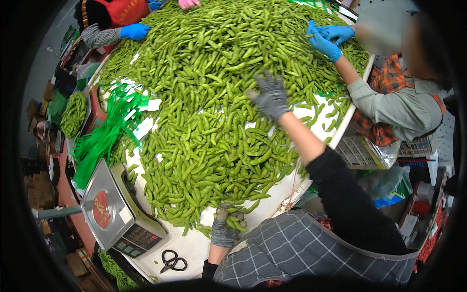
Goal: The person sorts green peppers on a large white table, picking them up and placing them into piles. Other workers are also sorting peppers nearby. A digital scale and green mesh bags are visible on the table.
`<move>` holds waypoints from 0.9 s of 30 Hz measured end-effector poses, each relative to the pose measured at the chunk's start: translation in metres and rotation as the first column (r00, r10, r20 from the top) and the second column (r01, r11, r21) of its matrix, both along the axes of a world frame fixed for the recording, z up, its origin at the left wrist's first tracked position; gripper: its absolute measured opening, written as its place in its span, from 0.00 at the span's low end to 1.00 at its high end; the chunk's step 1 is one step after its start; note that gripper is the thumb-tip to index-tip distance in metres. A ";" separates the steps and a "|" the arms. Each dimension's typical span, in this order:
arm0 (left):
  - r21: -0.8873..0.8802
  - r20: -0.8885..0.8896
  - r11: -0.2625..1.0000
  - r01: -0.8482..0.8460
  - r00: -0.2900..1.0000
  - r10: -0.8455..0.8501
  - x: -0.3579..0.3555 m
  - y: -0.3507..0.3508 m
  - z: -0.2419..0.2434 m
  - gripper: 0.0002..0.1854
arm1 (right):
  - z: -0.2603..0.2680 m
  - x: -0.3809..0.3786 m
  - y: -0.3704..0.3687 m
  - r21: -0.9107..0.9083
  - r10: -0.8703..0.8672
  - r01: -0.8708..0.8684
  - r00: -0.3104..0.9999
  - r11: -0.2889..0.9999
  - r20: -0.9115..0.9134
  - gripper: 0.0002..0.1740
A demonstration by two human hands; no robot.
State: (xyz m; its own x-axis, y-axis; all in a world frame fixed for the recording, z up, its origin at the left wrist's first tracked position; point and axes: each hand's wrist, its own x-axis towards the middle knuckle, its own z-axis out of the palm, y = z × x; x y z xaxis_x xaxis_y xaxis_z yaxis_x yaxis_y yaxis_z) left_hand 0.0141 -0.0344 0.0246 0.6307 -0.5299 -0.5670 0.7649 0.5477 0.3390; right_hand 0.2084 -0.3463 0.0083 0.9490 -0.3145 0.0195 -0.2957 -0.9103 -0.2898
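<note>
A large heap of green edamame pods (215,157) covers the white table (199,241) before me. My left hand (227,228), in a grey knit glove, is close to my body at the table's near edge. Several pods (233,221) are gripped in it, some sticking out past the fingers. Farther out, my right hand (271,95) reaches over the heap in a matching glove, slightly blurred. Its fingers are spread, palm down, and I see nothing held in it. Whether its fingertips touch the pods is hard to make out.
A digital scale (109,215) stands at left, near black-handled scissors (173,261). Green plastic strips (109,127) with white tags lie beyond it. A co-worker's blue-gloved hands (328,40) handle pods at right; another blue glove (135,32) rests at far left. A crate (359,151) stands beside the table.
</note>
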 end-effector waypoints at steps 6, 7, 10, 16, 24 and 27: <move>0.102 -0.015 0.995 0.003 1.000 -0.001 0.001 0.003 0.008 0.15 | 0.036 -0.020 0.149 0.117 0.490 -0.479 0.810 0.870 -0.322 0.40; 0.099 -0.015 0.995 -0.002 1.000 0.004 0.002 0.002 0.009 0.15 | 0.037 -0.024 0.155 0.205 0.515 -0.473 0.794 0.857 -0.324 0.40; 0.082 -0.016 0.996 -0.025 1.000 0.027 0.003 0.003 0.009 0.14 | 0.048 -0.047 0.154 0.335 0.703 -0.622 0.665 0.708 -0.252 0.35; -0.021 -0.042 0.996 -0.082 0.996 0.081 -0.002 0.009 -0.004 0.18 | 0.022 -0.096 0.065 0.029 0.537 -0.622 0.698 0.783 0.475 0.13; -0.099 -0.086 0.993 -0.056 0.995 0.047 -0.001 0.010 -0.009 0.16 | 0.008 -0.115 -0.002 -0.139 0.428 -0.443 0.895 0.886 -0.127 0.12; -0.100 -0.060 0.995 -0.029 0.998 0.023 -0.001 0.010 -0.004 0.16 | 0.018 -0.111 -0.003 0.282 0.163 -0.148 0.986 0.948 -0.031 0.13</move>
State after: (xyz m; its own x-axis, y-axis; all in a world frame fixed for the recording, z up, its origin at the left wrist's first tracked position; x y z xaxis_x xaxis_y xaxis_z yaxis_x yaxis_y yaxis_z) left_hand 0.0126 -0.0244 0.0209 0.6123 -0.5698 -0.5482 0.7669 0.5968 0.2362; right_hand 0.0972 -0.3490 0.0266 0.9839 -0.1487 -0.0995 -0.1789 -0.8317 -0.5257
